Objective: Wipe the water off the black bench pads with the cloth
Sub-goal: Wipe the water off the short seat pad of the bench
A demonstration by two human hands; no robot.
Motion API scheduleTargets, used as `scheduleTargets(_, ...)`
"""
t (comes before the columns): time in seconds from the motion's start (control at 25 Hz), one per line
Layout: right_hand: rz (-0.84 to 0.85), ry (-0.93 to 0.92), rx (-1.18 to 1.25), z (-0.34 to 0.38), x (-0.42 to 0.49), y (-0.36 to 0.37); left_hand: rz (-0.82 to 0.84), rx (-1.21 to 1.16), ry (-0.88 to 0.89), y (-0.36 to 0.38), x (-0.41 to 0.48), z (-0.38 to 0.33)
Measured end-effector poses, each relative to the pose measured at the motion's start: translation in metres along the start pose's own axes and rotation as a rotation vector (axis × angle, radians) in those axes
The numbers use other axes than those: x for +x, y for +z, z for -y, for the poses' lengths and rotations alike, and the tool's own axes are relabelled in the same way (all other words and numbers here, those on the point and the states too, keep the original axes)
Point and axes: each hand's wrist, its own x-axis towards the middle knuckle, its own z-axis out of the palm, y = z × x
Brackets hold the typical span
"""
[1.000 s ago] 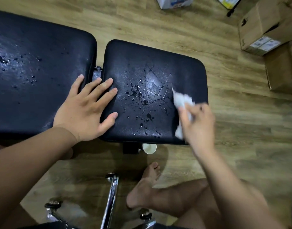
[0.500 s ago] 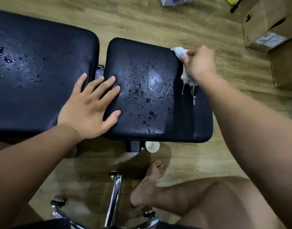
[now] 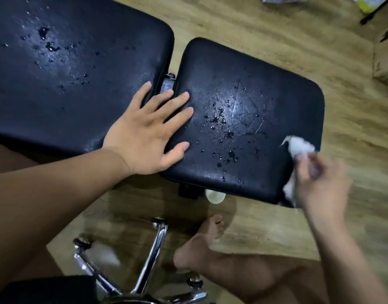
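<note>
Water droplets (image 3: 219,119) bead the middle of the smaller black padded bench cushion (image 3: 265,84); more dot the larger black padded cushion (image 3: 79,73) beside it. The right hand (image 3: 320,183), motion-blurred, has its grip curled round a crumpled white cloth (image 3: 299,145) at the smaller cushion's near right corner. The left hand (image 3: 149,132) lies flat, fingers spread, bridging both cushions. Risk: fast edge strokes may miss the central drops, or flick water onto the wooden floor (image 3: 276,29).
</note>
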Motion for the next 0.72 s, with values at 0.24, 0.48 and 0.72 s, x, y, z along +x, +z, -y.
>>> scheduleTargets(0.24,0.01,0.054,-0.076,0.014,0.174,0.031,0.02,0.012,0.001,-0.002,0.001,-0.001)
scheduleTargets(0.48,-0.028,0.077,0.019,0.012,0.077,0.019,-0.01,0.01,-0.012,0.0,0.001,-0.001)
scheduleTargets(0.72,-0.018,0.039,0.036,0.013,-0.066,0.003,-0.056,-0.035,0.008,0.003,0.001,0.0)
